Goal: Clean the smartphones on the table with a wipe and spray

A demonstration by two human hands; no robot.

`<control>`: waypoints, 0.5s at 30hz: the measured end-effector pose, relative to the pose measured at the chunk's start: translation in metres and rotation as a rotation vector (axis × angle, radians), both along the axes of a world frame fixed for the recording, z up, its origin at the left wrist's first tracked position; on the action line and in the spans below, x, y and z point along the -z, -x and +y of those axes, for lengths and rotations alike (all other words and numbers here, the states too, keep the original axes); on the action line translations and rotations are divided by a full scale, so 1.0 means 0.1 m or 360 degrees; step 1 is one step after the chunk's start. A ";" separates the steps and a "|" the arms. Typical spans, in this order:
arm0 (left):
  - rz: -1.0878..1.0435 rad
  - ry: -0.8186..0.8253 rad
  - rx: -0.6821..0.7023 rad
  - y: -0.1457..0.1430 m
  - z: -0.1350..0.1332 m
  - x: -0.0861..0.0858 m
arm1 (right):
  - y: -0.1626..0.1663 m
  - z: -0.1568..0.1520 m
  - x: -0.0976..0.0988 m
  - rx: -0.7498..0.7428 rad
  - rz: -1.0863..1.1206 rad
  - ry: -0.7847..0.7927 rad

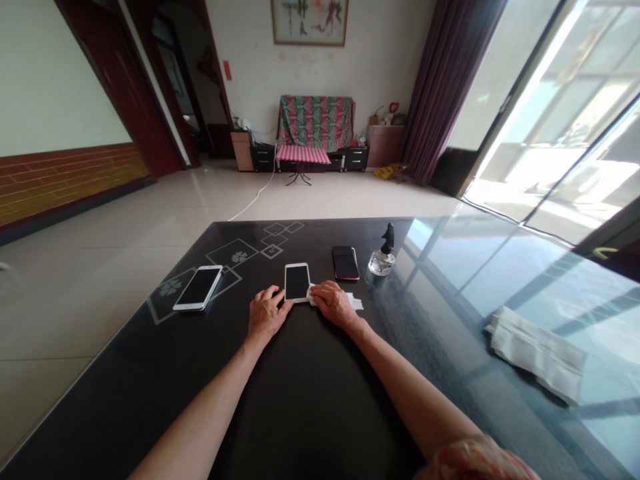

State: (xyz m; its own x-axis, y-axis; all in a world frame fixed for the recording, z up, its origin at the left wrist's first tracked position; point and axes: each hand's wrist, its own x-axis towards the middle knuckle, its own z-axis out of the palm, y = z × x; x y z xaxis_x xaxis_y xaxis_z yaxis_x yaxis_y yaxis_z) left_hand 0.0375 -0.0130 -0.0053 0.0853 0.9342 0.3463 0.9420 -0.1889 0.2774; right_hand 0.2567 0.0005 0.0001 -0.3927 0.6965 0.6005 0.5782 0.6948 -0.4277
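Observation:
A white smartphone [297,282] with a dark screen lies face up on the black table. My left hand [267,313] grips its lower left corner, thumb at the bottom edge and fingers along the side. Against the phone's right edge, my right hand [334,303] presses a white tissue [356,301], its fingers closed over it; part of the tissue sticks out beyond the hand. A darker phone with a red edge [345,263] rests just past my right hand. Farther left lies another white smartphone [199,288], untouched by either hand.
A clear spray bottle with a black nozzle [382,257] stands behind my right hand. A folded grey-white cloth [537,355] lies at the right on the glossy table [310,413]. Beyond the table's far edge are tiled floor, a small striped table [303,155] and cabinets.

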 end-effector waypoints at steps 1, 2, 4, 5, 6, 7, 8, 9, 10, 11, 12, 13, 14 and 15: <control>0.0001 -0.0010 -0.0002 0.00 0.00 0.00 | 0.02 0.00 0.00 -0.0004 0.0003 -0.0009; 0.0000 -0.0019 -0.0001 0.00 0.00 0.00 | 0.05 0.01 0.00 -0.0012 -0.0006 -0.0016; -0.0009 -0.0031 0.0002 0.00 0.00 0.00 | 0.16 0.03 0.00 -0.0038 -0.0051 -0.0021; -0.0014 -0.0033 0.0005 0.00 0.00 0.00 | 0.21 0.03 -0.01 -0.0050 -0.0073 -0.0018; -0.0019 -0.0033 0.0008 0.00 0.00 0.00 | 0.26 0.04 -0.01 -0.0061 -0.0092 -0.0015; -0.0023 -0.0033 0.0011 0.00 0.00 0.00 | 0.29 0.05 -0.01 -0.0068 -0.0103 -0.0011; -0.0026 -0.0033 0.0013 0.00 0.00 -0.01 | 0.31 0.05 -0.01 -0.0069 -0.0104 -0.0009; -0.0026 -0.0033 0.0016 0.00 -0.01 -0.01 | 0.32 0.05 -0.01 -0.0066 -0.0098 -0.0008; -0.0024 -0.0033 0.0018 0.00 -0.01 -0.01 | 0.31 0.05 -0.01 -0.0060 -0.0087 -0.0008; -0.0021 -0.0032 0.0020 0.00 -0.01 -0.01 | 0.29 0.05 -0.01 -0.0050 -0.0072 -0.0009; -0.0017 -0.0031 0.0020 0.00 -0.01 -0.02 | 0.26 0.04 0.00 -0.0034 -0.0055 -0.0010; -0.0012 -0.0030 0.0019 0.00 -0.01 -0.02 | 0.23 0.03 0.00 -0.0014 -0.0040 -0.0009; -0.0008 -0.0029 0.0018 0.00 -0.01 -0.02 | 0.21 0.03 0.00 0.0007 -0.0035 -0.0003; -0.0006 -0.0030 0.0018 0.00 -0.01 -0.02 | 0.19 0.03 0.00 0.0030 -0.0041 0.0008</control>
State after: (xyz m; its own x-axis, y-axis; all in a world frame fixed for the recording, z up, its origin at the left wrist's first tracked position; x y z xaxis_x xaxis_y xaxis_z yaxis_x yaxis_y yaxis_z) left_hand 0.0377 -0.0144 -0.0036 0.0942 0.9266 0.3641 0.9388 -0.2044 0.2773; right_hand 0.2376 0.0035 0.0006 -0.3947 0.7069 0.5870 0.6019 0.6816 -0.4161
